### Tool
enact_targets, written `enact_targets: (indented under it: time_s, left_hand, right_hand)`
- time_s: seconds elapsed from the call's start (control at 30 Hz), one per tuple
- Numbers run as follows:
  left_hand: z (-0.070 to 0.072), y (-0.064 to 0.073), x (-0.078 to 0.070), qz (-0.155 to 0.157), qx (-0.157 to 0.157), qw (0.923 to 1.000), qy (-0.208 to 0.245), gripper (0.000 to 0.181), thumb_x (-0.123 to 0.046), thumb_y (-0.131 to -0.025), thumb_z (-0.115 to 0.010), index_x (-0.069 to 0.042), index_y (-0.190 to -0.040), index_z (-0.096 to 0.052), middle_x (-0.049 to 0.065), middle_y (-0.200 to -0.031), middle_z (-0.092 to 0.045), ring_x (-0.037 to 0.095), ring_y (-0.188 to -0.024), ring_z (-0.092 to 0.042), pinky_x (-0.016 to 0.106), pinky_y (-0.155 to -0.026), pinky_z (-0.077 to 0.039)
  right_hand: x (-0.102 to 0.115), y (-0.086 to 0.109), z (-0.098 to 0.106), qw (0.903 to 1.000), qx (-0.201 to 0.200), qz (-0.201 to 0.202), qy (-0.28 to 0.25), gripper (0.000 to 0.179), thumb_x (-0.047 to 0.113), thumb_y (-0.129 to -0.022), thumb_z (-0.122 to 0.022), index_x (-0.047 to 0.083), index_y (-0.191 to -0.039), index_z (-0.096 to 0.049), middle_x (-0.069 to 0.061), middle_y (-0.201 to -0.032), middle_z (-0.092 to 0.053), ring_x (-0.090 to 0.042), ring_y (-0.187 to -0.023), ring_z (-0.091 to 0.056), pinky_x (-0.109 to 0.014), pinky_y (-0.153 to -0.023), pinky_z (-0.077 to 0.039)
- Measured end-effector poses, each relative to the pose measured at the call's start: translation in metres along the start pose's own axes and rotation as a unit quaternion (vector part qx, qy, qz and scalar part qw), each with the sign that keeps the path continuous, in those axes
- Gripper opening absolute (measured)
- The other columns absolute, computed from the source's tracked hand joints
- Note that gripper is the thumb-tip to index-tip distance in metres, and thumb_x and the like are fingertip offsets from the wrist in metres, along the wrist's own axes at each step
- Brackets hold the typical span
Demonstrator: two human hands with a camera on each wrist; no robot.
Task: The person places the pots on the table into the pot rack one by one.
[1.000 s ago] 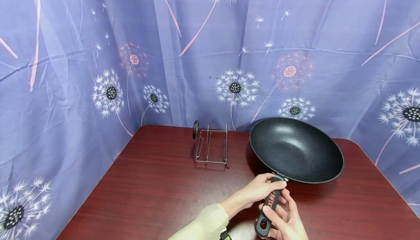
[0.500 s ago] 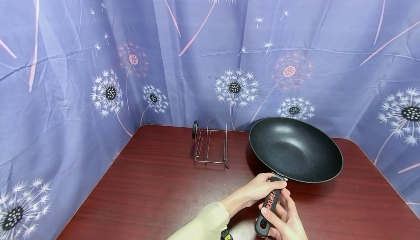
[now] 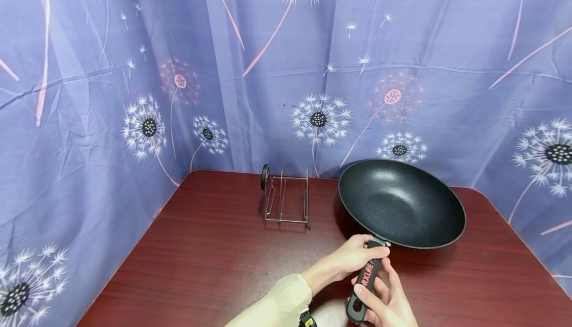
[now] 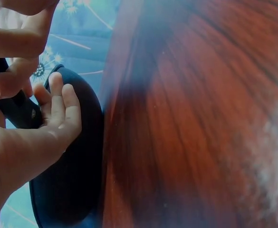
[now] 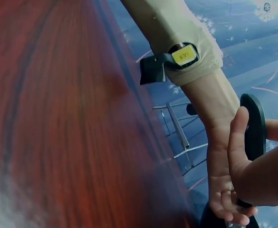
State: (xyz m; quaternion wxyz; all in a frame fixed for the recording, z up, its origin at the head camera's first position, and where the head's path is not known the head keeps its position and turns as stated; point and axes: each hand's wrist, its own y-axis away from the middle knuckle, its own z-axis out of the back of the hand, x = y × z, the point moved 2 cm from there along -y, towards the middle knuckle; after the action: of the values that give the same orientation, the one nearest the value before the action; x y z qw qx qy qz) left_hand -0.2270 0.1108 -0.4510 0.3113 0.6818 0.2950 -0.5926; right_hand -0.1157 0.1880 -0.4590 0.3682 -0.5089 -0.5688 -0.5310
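A black wok [image 3: 402, 205] is at the right of the table in the head view, its inside facing up and towards me. Its black handle [image 3: 367, 277] bears red lettering and points down at me. My left hand [image 3: 355, 257] pinches the handle close to the bowl, thumb on top and fingers below. Nearer the hanging hole, my right hand [image 3: 393, 309] holds the handle's end between thumb and fingers. In the left wrist view the left hand's fingers [image 4: 58, 107] reach under the handle beside the wok's dark side [image 4: 70, 175].
A wire rack [image 3: 288, 220] with a black round disc [image 3: 265, 178] at its back left stands left of the wok on the reddish wooden table [image 3: 201, 267]. A blue dandelion-print curtain [image 3: 268, 93] hangs behind the table and along its left side.
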Motion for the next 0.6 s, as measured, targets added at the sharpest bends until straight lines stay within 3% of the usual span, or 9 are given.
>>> enact_targets:
  time_s: [0.1,0.23,0.3,0.43,0.6]
  left_hand:
    - [-0.001,0.001,-0.001,-0.006,0.013,0.9999,-0.002,0.016,-0.016,-0.096,-0.063,-0.001,-0.101,-0.065,-0.006,-0.072,-0.064,0.005,-0.063,-0.059,0.017,-0.061,-0.047]
    - [-0.001,0.001,-0.002,-0.01,0.028,0.9996,-0.002,0.018,-0.015,-0.097,-0.06,0.002,-0.102,-0.062,-0.005,-0.07,-0.062,0.006,-0.06,-0.06,0.017,-0.059,-0.049]
    - [-0.001,0.001,-0.001,-0.01,0.034,0.9993,0.008,0.019,-0.015,-0.098,-0.06,0.003,-0.103,-0.061,0.005,-0.072,-0.067,0.007,-0.06,-0.061,0.018,-0.06,-0.05]
    - [-0.002,0.001,-0.001,-0.012,0.05,0.9984,0.024,0.02,-0.015,-0.097,-0.059,0.004,-0.104,-0.06,0.028,-0.084,-0.071,0.009,-0.062,-0.065,0.02,-0.064,-0.053]
    - [-0.003,0.001,-0.001,-0.03,0.066,0.9973,0.017,0.027,-0.013,-0.097,-0.058,0.014,-0.099,-0.06,0.03,-0.084,-0.07,0.008,-0.064,-0.065,0.019,-0.066,-0.053]
  right_hand:
    - [0.001,0.001,-0.002,1.0,-0.003,-0.009,0.001,0.102,0.01,-0.094,-0.065,0.016,-0.158,0.014,0.004,-0.122,-0.054,-0.007,-0.101,-0.065,-0.039,-0.074,-0.059]
    - [0.002,0.001,-0.003,0.9998,-0.009,-0.014,0.007,0.103,0.012,-0.093,-0.067,0.019,-0.159,0.012,0.0,-0.126,-0.052,-0.005,-0.102,-0.064,-0.041,-0.075,-0.059]
    - [0.0,0.001,-0.002,0.9998,-0.011,-0.016,0.007,0.103,0.014,-0.092,-0.067,0.021,-0.159,0.011,0.002,-0.126,-0.051,-0.003,-0.102,-0.064,-0.04,-0.075,-0.06]
    - [-0.005,0.0,0.001,0.9997,0.009,0.022,-0.007,0.101,0.012,-0.093,-0.065,0.017,-0.159,0.011,0.007,-0.122,-0.053,-0.009,-0.097,-0.067,-0.039,-0.072,-0.06]
    - [-0.01,0.0,0.002,0.9949,0.051,0.074,-0.046,0.101,0.007,-0.095,-0.061,0.013,-0.157,0.019,0.007,-0.11,-0.064,-0.02,-0.084,-0.072,-0.038,-0.067,-0.061]
